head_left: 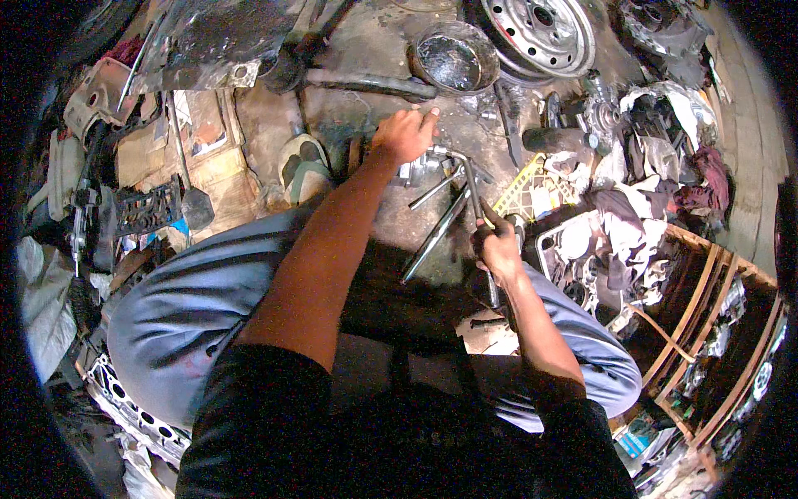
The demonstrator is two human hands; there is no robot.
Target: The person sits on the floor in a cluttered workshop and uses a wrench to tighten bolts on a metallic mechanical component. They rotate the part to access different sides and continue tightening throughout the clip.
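Note:
My right hand (499,248) is closed around the long arm of a metal L-shaped wrench (472,185). The wrench's bent end reaches left to a small metal part (407,173) on the floor. Just above that part, my left hand (407,135) has its fingers curled down and its thumb sticking out; what lies under the fingers is hidden. Between my hands, a long chrome bar (434,237) and a shorter one (435,190) rest slantwise on the floor.
A round metal basin (455,60) with dark liquid and a steel wheel rim (540,29) stand ahead. To the right are a yellow plastic basket (532,187), piled rags (657,158) and a wooden rack (706,324). Flattened cardboard (212,179) and an engine cylinder head (137,407) lie left.

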